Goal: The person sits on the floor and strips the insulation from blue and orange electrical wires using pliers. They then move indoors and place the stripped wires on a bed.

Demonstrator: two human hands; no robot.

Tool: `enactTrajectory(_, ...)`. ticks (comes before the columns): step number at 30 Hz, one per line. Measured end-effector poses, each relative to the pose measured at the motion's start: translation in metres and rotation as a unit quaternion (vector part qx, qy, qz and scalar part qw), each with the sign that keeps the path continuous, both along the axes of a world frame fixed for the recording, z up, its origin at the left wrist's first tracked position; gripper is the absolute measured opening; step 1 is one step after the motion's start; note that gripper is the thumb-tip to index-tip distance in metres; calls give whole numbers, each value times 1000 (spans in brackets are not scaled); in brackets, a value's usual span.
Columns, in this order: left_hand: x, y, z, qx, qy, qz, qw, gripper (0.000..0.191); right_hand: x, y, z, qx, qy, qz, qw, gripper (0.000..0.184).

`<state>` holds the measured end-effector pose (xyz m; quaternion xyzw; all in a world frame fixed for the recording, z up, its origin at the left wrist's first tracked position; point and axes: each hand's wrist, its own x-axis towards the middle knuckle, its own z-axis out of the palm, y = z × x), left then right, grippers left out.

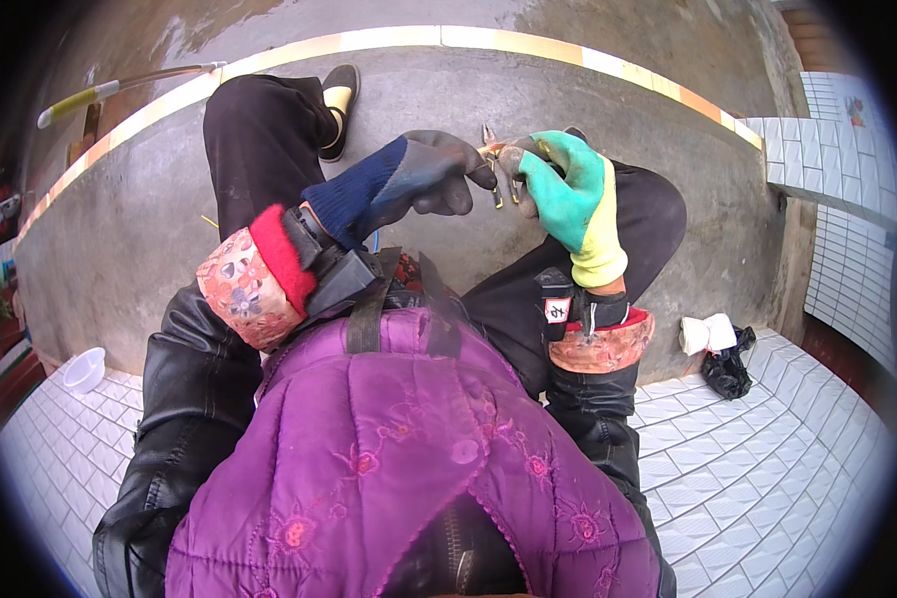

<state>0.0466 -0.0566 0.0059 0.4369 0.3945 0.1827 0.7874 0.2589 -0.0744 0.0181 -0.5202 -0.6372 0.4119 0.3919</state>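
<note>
My left hand point(437, 176), in a dark blue and grey coated glove, has its thumb and forefinger at a small reddish-brown piece point(491, 149), too small to name. My right hand point(560, 176), in a green and yellow glove with grey fingertips, pinches the same piece from the other side. Just beyond and below the fingertips lie pliers point(488, 136) with black and yellow handles on the concrete floor point(418, 97), partly hidden by the hands. Whether my left fingers grip the piece or only touch it is unclear.
My bent legs in dark trousers frame the floor area. A pale tiled edging point(493, 39) curves beyond my feet. A white cloth bundle point(706, 333) and a black plastic bag point(728, 371) lie at the right, a white basin point(85, 371) at the left. A yellow-ended pole point(75, 107) reaches in upper left.
</note>
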Motion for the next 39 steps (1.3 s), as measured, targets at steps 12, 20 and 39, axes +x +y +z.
enactTrajectory(12, 9, 5, 16, 11, 147, -24, 989, 37, -2, 2, 10, 69, -5, 5, 998, 8)
enactTrajectory(20, -5, 5, 22, 33, 49, -55, 997, 39, -1, 2, 14, 28, -14, -29, 999, 9)
enactTrajectory(39, -2, 7, 39, 61, 205, -157, 964, 31, 0, 4, 11, 48, -6, -14, 999, 8)
